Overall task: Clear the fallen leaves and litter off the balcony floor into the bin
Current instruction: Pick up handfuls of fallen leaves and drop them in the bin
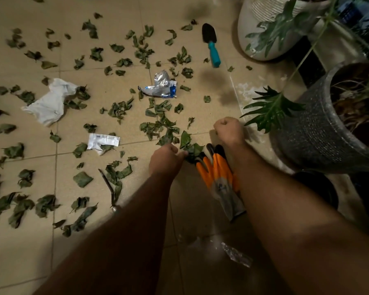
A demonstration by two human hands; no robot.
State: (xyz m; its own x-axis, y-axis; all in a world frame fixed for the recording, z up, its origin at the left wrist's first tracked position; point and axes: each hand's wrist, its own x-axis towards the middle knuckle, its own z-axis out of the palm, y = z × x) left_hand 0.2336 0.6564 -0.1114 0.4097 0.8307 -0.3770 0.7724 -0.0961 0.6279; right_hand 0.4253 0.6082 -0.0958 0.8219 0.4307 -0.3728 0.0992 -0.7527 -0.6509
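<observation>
Dark green fallen leaves (119, 109) lie scattered over the beige tiled balcony floor (30, 252), thickest at the left and middle. Among them at the left sits a crumpled white paper (49, 103), and nearer the middle a small flat white wrapper (103, 141) with printed text, partly on a leaf. A thin twig (108, 186) lies below it. Further back in the middle is a crushed silver and blue foil packet (160, 86). The left hand (165, 160) reaches down to the floor, its grip pinching a cluster of leaves (192, 149) just beside a pair of orange and grey gloves (217, 177), which lie flat on the tiles between the two forearms. A clear plastic scrap (235, 255) lies near the lower edge. The right hand (229, 130) hovers just right of the leaves, its grip curled into a fist; whether anything is inside it cannot be told. Behind, a black trowel with a teal handle (211, 45) lies on the floor. At the right stand a white pot (262, 35) and a grey textured pot (311, 133) with green plants
</observation>
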